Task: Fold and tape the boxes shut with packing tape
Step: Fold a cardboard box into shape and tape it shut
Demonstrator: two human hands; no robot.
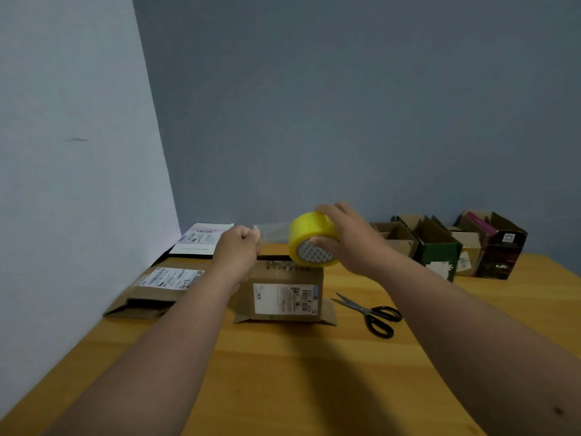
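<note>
my right hand grips the yellow roll, fingers over the rim and thumb at the core, held just above the box in the middle of the desk. my left hand pinches the free end of the tape, which runs clear and taut between the two hands, above the box's top. the box stands with a label facing me and flaps splayed at its base; i can't tell whether its top flaps lie fully flat.

to do this well, i judge i should draw out enough tape to overhang both edges, keep it level and tight so it doesn't curl onto itself, line it up with the seam, then lower the left end first and press it down along the seam. the scissors lie just right of the box, handy for the cut. other boxes wait, open ones far right, a flat one on the left.
</note>
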